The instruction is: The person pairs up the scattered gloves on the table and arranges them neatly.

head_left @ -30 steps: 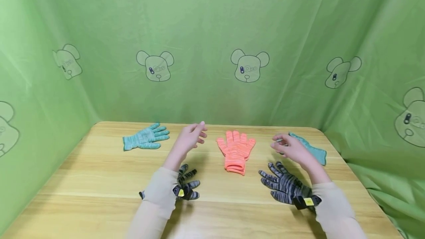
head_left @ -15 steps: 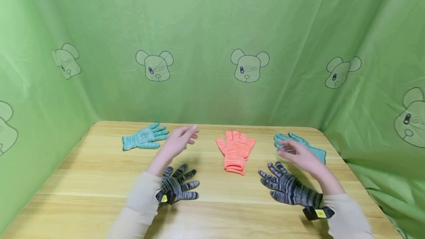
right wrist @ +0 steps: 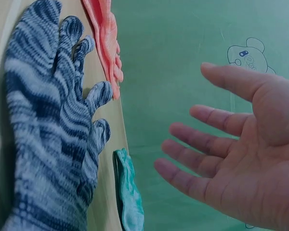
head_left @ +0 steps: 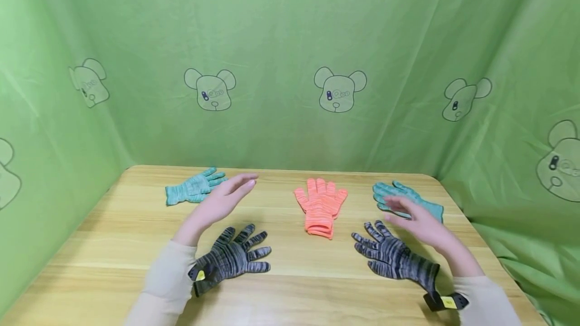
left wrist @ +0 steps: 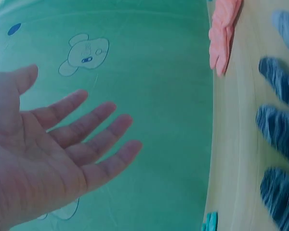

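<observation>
Left hand [head_left: 222,200] and right hand [head_left: 417,220], grips spread, hover near the left grey glove [head_left: 232,259] and right grey glove [head_left: 396,258], whose long axes slant inward.

A green cloth [head_left: 272,137] is hanging behind and on both sides of the wooden bench [head_left: 290,296], is showing outlined animal heads [head_left: 336,99] with round ears, and is falling in folds at the right.
</observation>
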Demonstrator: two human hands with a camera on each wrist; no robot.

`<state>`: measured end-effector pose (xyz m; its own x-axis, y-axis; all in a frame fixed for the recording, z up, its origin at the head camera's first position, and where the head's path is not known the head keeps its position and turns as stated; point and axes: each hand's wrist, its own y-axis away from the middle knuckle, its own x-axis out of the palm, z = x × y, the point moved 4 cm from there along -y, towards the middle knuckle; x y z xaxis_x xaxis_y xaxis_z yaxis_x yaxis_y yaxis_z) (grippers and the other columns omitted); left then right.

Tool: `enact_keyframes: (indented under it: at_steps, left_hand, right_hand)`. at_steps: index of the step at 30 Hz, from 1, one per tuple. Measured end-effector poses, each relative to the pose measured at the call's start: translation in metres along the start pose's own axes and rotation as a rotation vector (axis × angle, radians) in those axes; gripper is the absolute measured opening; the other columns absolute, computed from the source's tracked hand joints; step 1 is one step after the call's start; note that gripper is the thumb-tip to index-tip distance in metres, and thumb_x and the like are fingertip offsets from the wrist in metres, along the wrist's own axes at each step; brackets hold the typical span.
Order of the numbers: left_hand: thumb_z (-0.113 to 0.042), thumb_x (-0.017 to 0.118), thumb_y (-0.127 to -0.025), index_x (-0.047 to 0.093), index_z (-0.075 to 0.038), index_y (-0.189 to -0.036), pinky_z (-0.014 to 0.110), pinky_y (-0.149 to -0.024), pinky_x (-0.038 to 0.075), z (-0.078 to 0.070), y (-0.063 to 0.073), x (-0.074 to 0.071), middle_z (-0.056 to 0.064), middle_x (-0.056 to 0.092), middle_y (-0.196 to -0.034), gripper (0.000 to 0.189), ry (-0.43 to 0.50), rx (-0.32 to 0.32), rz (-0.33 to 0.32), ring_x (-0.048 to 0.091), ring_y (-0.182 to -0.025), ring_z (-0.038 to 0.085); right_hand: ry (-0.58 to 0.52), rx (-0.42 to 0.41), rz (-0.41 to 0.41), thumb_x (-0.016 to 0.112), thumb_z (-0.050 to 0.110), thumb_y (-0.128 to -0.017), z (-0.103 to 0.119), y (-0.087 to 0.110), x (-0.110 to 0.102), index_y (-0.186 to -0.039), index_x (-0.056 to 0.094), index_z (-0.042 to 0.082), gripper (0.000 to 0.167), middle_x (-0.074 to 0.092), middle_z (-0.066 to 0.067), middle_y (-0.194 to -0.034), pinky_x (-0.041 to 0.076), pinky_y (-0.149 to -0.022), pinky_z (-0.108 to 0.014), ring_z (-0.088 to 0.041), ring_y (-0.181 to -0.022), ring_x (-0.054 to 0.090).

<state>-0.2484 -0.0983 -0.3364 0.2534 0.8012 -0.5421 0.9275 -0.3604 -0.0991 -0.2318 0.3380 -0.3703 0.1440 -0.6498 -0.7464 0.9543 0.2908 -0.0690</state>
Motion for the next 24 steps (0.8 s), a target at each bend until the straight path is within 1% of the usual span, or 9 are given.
enact_keyframes:
  at_steps: [3, 6, 10, 13, 16, 18, 21, 24]
  left_hand:
    - [-0.052, 0.041, -0.101, 0.043, -0.019, -0.146, 0.053, -0.111, 0.039, 0.004, 0.005, -0.005, 0.006, 0.05, -0.147, 0.056, -0.027, 0.036, 0.019, 0.046, -0.136, 0.03]
    - [-0.047, 0.044, -0.101, 0.041, -0.021, -0.147, 0.054, -0.111, 0.039, 0.008, 0.009, -0.009, 0.005, 0.047, -0.15, 0.054, -0.049, 0.073, 0.039, 0.046, -0.136, 0.03]
    - [-0.04, 0.05, -0.1, 0.039, -0.018, -0.149, 0.055, -0.111, 0.039, 0.011, 0.016, -0.016, 0.006, 0.044, -0.152, 0.054, -0.101, 0.132, 0.045, 0.045, -0.137, 0.032]
    - [-0.037, 0.055, -0.099, 0.039, -0.015, -0.148, 0.058, -0.11, 0.038, 0.012, 0.022, -0.022, 0.006, 0.043, -0.152, 0.057, -0.136, 0.165, 0.036, 0.042, -0.138, 0.035]
    - [-0.036, 0.059, -0.097, 0.04, -0.013, -0.148, 0.059, -0.11, 0.038, 0.014, 0.028, -0.028, 0.007, 0.043, -0.152, 0.059, -0.16, 0.187, 0.033, 0.042, -0.138, 0.036]
    - [-0.036, 0.061, -0.095, 0.041, -0.012, -0.148, 0.058, -0.11, 0.038, 0.016, 0.033, -0.03, 0.008, 0.042, -0.153, 0.061, -0.173, 0.194, 0.04, 0.041, -0.139, 0.034]
    - [-0.036, 0.064, -0.093, 0.041, -0.012, -0.147, 0.058, -0.11, 0.038, 0.019, 0.039, -0.034, 0.009, 0.043, -0.152, 0.063, -0.191, 0.203, 0.058, 0.042, -0.139, 0.032]
    - [-0.036, 0.068, -0.091, 0.043, -0.014, -0.146, 0.057, -0.11, 0.039, 0.02, 0.044, -0.036, 0.007, 0.044, -0.151, 0.065, -0.19, 0.201, 0.077, 0.043, -0.138, 0.031]
  right_hand:
    - [0.006, -0.029, 0.009, 0.057, 0.032, -0.099, 0.0, 0.003, 0.001, -0.145, 0.036, -0.003, 0.061, 0.043, -0.028, -0.145, 0.037, -0.104, -0.066, -0.05, -0.131, 0.04]
    - [0.019, -0.056, 0.015, 0.056, 0.03, -0.099, 0.002, 0.005, 0.002, -0.146, 0.036, -0.003, 0.061, 0.041, -0.026, -0.147, 0.037, -0.105, -0.063, -0.049, -0.132, 0.04]
    - [0.058, -0.091, 0.008, 0.058, 0.028, -0.098, 0.004, 0.009, 0.002, -0.146, 0.036, -0.001, 0.06, 0.04, -0.024, -0.149, 0.039, -0.104, -0.059, -0.046, -0.133, 0.04]
    - [0.075, -0.116, -0.002, 0.061, 0.026, -0.096, 0.005, 0.013, 0.002, -0.147, 0.037, 0.002, 0.062, 0.039, -0.024, -0.15, 0.038, -0.104, -0.061, -0.047, -0.133, 0.039]
    - [0.078, -0.138, -0.001, 0.066, 0.023, -0.093, 0.004, 0.018, 0.003, -0.148, 0.036, 0.005, 0.066, 0.039, -0.025, -0.149, 0.037, -0.102, -0.068, -0.049, -0.132, 0.038]
    - [0.095, -0.151, 0.005, 0.069, 0.023, -0.09, 0.002, 0.021, 0.003, -0.148, 0.036, 0.006, 0.069, 0.039, -0.025, -0.149, 0.037, -0.1, -0.069, -0.049, -0.13, 0.039]
    - [0.127, -0.158, 0.024, 0.073, 0.024, -0.087, 0.0, 0.026, 0.004, -0.149, 0.037, 0.01, 0.074, 0.04, -0.022, -0.149, 0.039, -0.1, -0.067, -0.047, -0.129, 0.04]
    - [0.144, -0.155, 0.059, 0.075, 0.027, -0.085, -0.001, 0.03, 0.005, -0.149, 0.037, 0.013, 0.076, 0.04, -0.021, -0.15, 0.039, -0.1, -0.066, -0.048, -0.129, 0.04]
